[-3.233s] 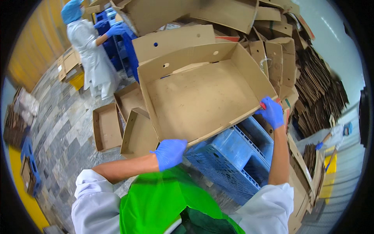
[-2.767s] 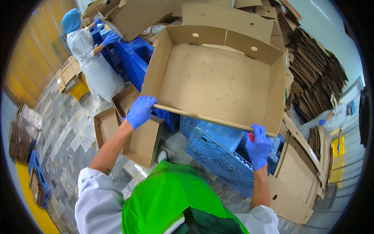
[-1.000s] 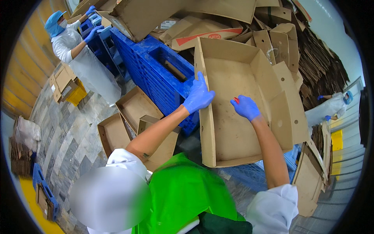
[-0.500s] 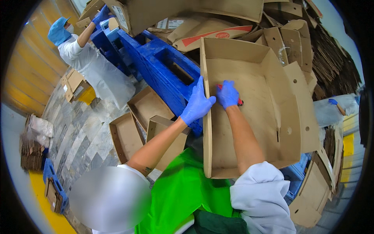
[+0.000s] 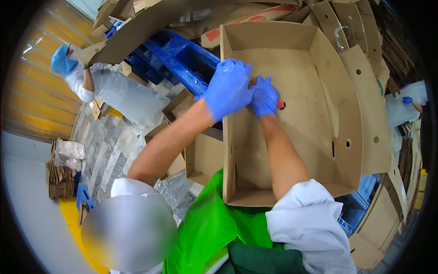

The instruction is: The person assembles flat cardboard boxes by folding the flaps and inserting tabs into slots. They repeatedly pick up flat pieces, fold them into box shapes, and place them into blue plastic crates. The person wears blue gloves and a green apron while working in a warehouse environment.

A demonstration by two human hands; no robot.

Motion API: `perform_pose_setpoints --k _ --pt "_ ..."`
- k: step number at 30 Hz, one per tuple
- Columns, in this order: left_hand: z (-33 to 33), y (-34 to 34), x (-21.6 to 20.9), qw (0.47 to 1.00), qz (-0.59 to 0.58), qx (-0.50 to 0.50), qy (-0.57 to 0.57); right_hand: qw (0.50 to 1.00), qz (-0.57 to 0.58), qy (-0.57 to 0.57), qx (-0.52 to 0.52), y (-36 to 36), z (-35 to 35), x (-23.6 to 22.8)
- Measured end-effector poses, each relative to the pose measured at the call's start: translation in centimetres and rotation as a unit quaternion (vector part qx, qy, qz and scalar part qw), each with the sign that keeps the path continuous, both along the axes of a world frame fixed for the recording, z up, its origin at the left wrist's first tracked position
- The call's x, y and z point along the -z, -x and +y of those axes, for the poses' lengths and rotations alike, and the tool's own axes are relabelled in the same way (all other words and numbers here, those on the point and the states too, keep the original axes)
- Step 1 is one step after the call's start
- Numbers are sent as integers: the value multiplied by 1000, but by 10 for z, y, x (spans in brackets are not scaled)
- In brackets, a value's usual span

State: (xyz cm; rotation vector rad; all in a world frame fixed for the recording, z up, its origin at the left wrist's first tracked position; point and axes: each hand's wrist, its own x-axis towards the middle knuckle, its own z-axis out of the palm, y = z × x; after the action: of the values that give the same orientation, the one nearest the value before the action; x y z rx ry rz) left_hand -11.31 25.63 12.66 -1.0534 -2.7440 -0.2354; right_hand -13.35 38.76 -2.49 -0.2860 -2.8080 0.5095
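Observation:
A large open cardboard box with low walls lies in front of me. My left hand, in a blue glove, is closed over the top of its left wall, fingers bent and slightly blurred. Inside the box, close beside it, my right hand, also blue-gloved, is wrapped round a small red-and-black tool. Only the tool's end and a bit of red between the hands show; its working tip is hidden.
Blue plastic pallets stand beyond the box at left. Smaller cardboard trays lie below. Flattened cardboard is piled at right, near a blue crate. A co-worker at far left handles a large cardboard piece.
My left hand has moved up along the wall, its fingers now bent over it. The right hand has stayed near that wall with the tool. The co-worker's cardboard has swung left.

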Motion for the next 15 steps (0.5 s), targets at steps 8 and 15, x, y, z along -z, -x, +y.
perform_pose_setpoints --k 8,15 --pt "33 92 68 860 140 -59 487 999 24 33 -20 -2 1 -9" --pt "34 105 57 864 118 -4 489 997 42 61 -22 -6 10 -12"
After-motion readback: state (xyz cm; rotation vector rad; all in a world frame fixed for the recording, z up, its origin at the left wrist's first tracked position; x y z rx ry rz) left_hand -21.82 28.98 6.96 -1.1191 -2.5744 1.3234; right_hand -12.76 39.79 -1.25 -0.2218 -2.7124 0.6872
